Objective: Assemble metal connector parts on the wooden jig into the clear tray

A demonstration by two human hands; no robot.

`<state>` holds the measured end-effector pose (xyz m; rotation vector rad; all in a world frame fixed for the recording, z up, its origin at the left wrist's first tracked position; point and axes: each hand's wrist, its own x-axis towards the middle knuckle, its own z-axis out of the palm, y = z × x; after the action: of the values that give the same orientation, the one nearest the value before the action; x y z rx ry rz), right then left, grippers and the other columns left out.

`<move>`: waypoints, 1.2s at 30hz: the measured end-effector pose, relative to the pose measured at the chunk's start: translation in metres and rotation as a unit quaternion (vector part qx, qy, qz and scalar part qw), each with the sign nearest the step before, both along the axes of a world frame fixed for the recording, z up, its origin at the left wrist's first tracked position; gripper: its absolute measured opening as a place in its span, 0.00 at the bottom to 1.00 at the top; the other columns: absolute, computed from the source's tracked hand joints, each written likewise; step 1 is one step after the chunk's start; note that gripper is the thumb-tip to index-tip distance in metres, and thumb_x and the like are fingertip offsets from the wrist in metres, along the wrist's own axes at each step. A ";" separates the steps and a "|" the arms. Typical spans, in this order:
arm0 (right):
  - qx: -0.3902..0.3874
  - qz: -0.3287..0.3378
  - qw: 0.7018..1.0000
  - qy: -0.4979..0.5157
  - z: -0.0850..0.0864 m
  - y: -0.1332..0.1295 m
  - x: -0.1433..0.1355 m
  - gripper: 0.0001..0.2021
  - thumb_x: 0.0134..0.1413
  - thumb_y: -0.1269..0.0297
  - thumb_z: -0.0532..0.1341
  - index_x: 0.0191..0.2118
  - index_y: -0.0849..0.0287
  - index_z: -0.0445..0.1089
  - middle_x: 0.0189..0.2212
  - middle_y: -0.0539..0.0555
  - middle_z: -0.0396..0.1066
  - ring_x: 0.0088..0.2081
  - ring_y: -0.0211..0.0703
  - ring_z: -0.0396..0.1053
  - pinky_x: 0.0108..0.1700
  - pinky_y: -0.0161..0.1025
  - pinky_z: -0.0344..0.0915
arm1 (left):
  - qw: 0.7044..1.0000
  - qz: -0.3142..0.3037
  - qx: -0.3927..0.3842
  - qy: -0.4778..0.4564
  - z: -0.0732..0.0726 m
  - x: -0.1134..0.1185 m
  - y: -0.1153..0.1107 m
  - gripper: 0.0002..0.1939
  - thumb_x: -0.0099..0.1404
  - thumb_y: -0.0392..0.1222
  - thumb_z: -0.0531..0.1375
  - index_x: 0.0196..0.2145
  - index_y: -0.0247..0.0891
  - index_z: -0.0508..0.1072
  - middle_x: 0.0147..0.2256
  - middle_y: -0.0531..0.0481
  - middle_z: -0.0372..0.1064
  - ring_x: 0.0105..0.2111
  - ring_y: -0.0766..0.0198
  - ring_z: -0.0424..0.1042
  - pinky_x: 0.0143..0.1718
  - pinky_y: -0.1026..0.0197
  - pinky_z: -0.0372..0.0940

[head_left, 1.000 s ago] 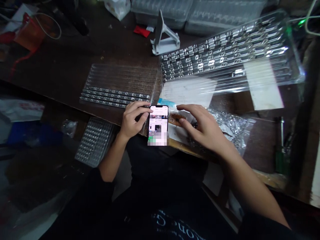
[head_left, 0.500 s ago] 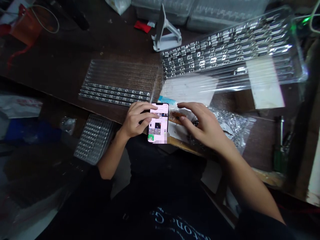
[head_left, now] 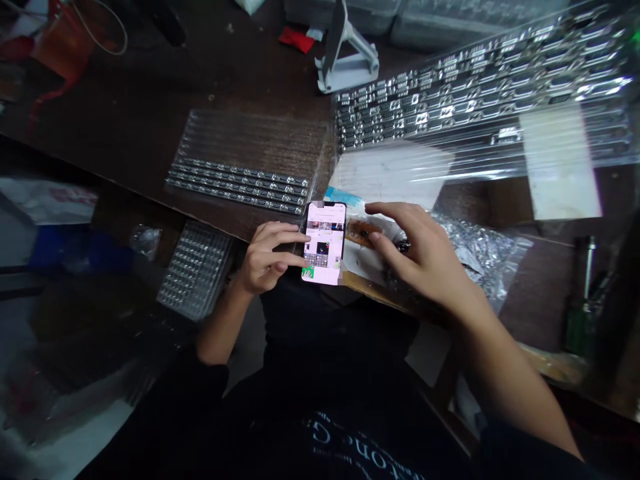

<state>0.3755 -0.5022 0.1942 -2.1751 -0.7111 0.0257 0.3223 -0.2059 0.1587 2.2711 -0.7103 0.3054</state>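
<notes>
A lit smartphone (head_left: 324, 250) lies at the bench's front edge, its screen showing small pictures. My left hand (head_left: 270, 257) is at its left side, fingers stretched apart with the tips over the screen's left edge; whether they touch the glass I cannot tell. To the phone's right, my right hand (head_left: 415, 247) hovers with thumb and forefinger spread and nothing between them. Beneath that hand are a brown wooden piece (head_left: 361, 231) and a clear bag of small metal parts (head_left: 480, 250). A clear ribbed tray (head_left: 255, 137) behind my left hand holds several rows of metal connectors (head_left: 240, 190).
A larger tray of connectors (head_left: 450, 100) sits at the back right, a pale card (head_left: 560, 163) across it. Nearby stand a grey phone stand (head_left: 347, 63) and a red packet (head_left: 296, 39). A green-handled screwdriver (head_left: 580, 320) is at right. Stacked trays (head_left: 193, 270) sit lower left.
My left fingers have drawn back from the screen's middle and upper part to its left edge, lower down. My right hand keeps its spread pose. The whole view has shifted slightly.
</notes>
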 end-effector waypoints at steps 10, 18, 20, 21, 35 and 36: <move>-0.001 -0.002 1.000 -0.007 -0.002 0.000 0.001 0.18 0.66 0.62 0.56 0.58 0.56 0.68 0.53 0.61 0.75 0.54 0.57 0.71 0.55 0.57 0.66 | 0.999 0.000 -0.019 0.025 -0.005 -0.013 -0.004 0.31 0.76 0.59 0.42 0.35 0.52 0.84 0.48 0.50 0.79 0.53 0.54 0.70 0.55 0.44 0.61; -0.003 -0.003 1.000 0.007 0.001 0.000 0.000 0.19 0.65 0.62 0.56 0.59 0.55 0.68 0.53 0.61 0.74 0.54 0.58 0.71 0.55 0.58 0.66 | 1.000 0.004 0.005 0.028 -0.007 -0.014 -0.004 0.32 0.75 0.61 0.41 0.38 0.53 0.84 0.51 0.50 0.78 0.54 0.54 0.70 0.57 0.43 0.60; -0.002 -0.003 1.000 0.005 0.001 0.000 0.000 0.18 0.65 0.62 0.56 0.59 0.56 0.68 0.53 0.61 0.74 0.54 0.58 0.71 0.55 0.58 0.66 | 0.999 0.006 -0.024 0.021 -0.006 -0.015 -0.005 0.33 0.75 0.61 0.40 0.38 0.53 0.84 0.51 0.49 0.77 0.54 0.54 0.70 0.57 0.43 0.61; -0.003 -0.004 1.000 0.005 0.001 0.000 0.000 0.18 0.65 0.62 0.56 0.59 0.56 0.68 0.53 0.61 0.74 0.54 0.58 0.71 0.55 0.57 0.66 | 0.999 0.008 -0.034 0.018 -0.005 -0.016 -0.005 0.33 0.75 0.61 0.39 0.38 0.53 0.84 0.51 0.49 0.77 0.54 0.54 0.70 0.57 0.43 0.61; -0.007 -0.005 1.000 -0.001 0.002 0.000 -0.001 0.18 0.65 0.63 0.56 0.59 0.54 0.67 0.54 0.59 0.74 0.54 0.58 0.71 0.55 0.57 0.66 | 0.998 0.035 0.014 0.045 -0.001 -0.033 -0.018 0.36 0.74 0.63 0.36 0.40 0.55 0.83 0.56 0.51 0.73 0.58 0.52 0.66 0.61 0.41 0.57; -0.006 -0.005 1.000 -0.003 0.002 0.000 -0.001 0.18 0.65 0.63 0.56 0.59 0.54 0.67 0.54 0.60 0.74 0.54 0.58 0.71 0.55 0.57 0.66 | 0.998 0.031 0.024 0.045 -0.002 -0.034 -0.019 0.36 0.74 0.63 0.36 0.40 0.56 0.83 0.57 0.52 0.73 0.59 0.53 0.65 0.62 0.41 0.56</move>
<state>0.3741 -0.5026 0.1965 -2.1906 -0.7059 0.0195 0.2880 -0.2248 0.1570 2.3397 -0.6077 0.2157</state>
